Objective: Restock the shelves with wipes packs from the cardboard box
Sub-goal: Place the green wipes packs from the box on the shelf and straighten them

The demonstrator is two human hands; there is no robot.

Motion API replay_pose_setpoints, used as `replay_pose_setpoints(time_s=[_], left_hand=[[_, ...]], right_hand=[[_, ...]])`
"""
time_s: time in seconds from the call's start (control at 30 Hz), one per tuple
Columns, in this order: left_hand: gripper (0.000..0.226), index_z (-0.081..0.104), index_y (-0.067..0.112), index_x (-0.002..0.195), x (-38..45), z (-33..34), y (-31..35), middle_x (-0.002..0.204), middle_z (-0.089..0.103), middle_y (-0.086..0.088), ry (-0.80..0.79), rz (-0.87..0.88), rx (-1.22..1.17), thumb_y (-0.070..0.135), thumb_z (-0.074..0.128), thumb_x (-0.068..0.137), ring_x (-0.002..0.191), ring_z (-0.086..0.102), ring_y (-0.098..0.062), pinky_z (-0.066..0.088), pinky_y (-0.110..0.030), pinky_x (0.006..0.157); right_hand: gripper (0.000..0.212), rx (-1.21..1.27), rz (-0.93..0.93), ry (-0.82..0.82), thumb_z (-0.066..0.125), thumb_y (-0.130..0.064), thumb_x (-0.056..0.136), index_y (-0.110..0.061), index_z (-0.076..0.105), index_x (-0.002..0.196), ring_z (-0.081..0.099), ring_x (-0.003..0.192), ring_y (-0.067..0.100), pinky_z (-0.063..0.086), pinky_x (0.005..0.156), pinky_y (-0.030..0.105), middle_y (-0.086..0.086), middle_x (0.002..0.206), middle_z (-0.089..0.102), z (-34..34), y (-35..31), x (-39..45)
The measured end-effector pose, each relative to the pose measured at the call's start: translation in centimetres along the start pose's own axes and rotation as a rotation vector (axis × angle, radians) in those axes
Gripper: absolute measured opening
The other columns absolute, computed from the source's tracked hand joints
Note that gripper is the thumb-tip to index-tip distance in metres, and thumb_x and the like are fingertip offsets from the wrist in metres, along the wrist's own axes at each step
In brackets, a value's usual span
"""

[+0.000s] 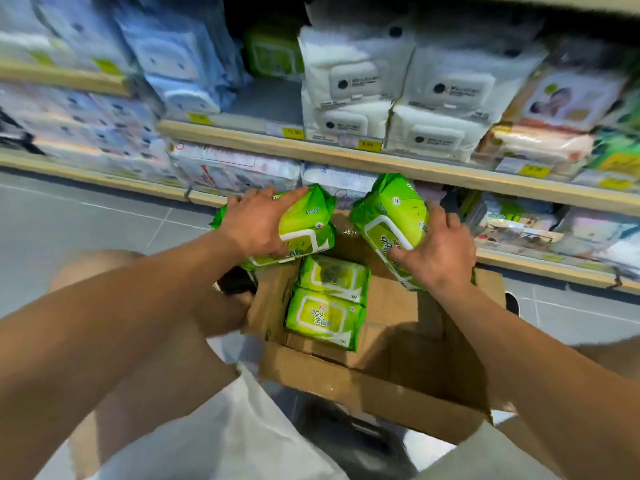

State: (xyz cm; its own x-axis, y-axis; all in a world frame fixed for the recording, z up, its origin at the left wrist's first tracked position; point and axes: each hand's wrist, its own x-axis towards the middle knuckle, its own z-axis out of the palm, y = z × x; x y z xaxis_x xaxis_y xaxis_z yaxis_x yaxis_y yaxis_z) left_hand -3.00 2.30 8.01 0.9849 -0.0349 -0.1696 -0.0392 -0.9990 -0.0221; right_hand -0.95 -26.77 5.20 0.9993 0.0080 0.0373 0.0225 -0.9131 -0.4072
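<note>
Both hands are loaded w/ green wipes packs, lifted just above the cardboard box (381, 386). The left hand (256, 225) grips a stack of what looks like two packs (304, 233), long axis roughly level; the right hand (438, 249) clamps another pack (391, 216), tipped up on end. Two more packs (329, 299) lie flat in the box. The shelf gap (266, 102) – green packs already at its back – sits up and beyond the box, nearer the left hand, so that stack prob. goes in first.

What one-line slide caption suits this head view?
Both hands, left hand and right hand, lift green plastic wipes packs from an open brown cardboard box.
</note>
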Motion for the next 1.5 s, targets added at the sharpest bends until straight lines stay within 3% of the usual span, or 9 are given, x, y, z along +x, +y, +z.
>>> replay_pose_setpoints(time_s=[0.33, 0.77, 0.93, 1.1, 1.33, 1.5], left_hand=[[0.113, 0.004, 0.049, 0.147, -2.0, -4.2, -12.0, 0.133, 0.045, -0.011, 0.119, -0.176, -0.009, 0.054, 0.078, 0.061, 0.120, 0.043, -0.036, 0.037, -0.055, 0.097], [0.113, 0.002, 0.048, 0.146, 2.6, -2.1, -22.5, 0.138, 0.042, -0.007, 0.158, -0.322, -0.135, 0.060, 0.075, 0.061, 0.123, 0.040, -0.034, 0.035, -0.051, 0.098], [0.113, 0.001, 0.048, 0.147, 6.1, -1.0, -24.7, 0.140, 0.042, -0.007, 0.172, -0.316, -0.154, 0.060, 0.074, 0.061, 0.125, 0.039, -0.033, 0.034, -0.051, 0.100], [0.114, 0.001, 0.048, 0.147, 9.7, -0.3, -26.2, 0.142, 0.041, -0.007, 0.194, -0.304, -0.149, 0.061, 0.075, 0.061, 0.127, 0.038, -0.033, 0.033, -0.051, 0.102], [0.114, 0.001, 0.048, 0.146, 12.5, -0.4, -27.2, 0.140, 0.043, -0.008, 0.224, -0.265, -0.152, 0.061, 0.076, 0.061, 0.124, 0.040, -0.034, 0.036, -0.053, 0.101], [0.115, -0.001, 0.050, 0.146, 12.4, -0.9, -26.9, 0.141, 0.041, -0.007, 0.233, -0.253, -0.136, 0.060, 0.076, 0.062, 0.126, 0.038, -0.032, 0.033, -0.050, 0.102]], right_hand=[[0.097, 0.022, -0.252, -0.007, 0.078, -0.055, 0.058, -0.025, 0.037, 0.140, 0.048, 0.116, 0.038, 0.043, 0.092, 0.049, 0.012, 0.125, 0.051, 1.1, -14.6, 5.6], [0.099, -0.088, -0.423, 0.058, 0.081, -0.057, 0.060, -0.026, 0.035, 0.143, 0.047, 0.115, 0.037, 0.042, 0.095, 0.047, 0.012, 0.127, 0.050, 4.3, -29.1, 17.8], [0.097, -0.235, -0.439, 0.103, 0.080, -0.055, 0.065, -0.024, 0.033, 0.144, 0.048, 0.117, 0.039, 0.042, 0.094, 0.047, 0.014, 0.131, 0.049, 5.6, -31.7, 22.9], [0.098, -0.291, -0.428, 0.026, 0.078, -0.053, 0.067, -0.028, 0.026, 0.147, 0.042, 0.125, 0.037, 0.039, 0.101, 0.045, 0.010, 0.142, 0.041, 8.6, -32.5, 26.8], [0.099, -0.425, -0.478, -0.011, 0.080, -0.053, 0.066, -0.030, 0.028, 0.147, 0.047, 0.123, 0.036, 0.037, 0.103, 0.043, 0.008, 0.139, 0.048, 11.7, -32.5, 30.3], [0.101, -0.476, -0.453, -0.043, 0.075, -0.056, 0.071, -0.027, 0.019, 0.150, 0.029, 0.136, 0.034, 0.022, 0.114, 0.048, 0.006, 0.149, 0.033, 12.4, -32.3, 30.4]])
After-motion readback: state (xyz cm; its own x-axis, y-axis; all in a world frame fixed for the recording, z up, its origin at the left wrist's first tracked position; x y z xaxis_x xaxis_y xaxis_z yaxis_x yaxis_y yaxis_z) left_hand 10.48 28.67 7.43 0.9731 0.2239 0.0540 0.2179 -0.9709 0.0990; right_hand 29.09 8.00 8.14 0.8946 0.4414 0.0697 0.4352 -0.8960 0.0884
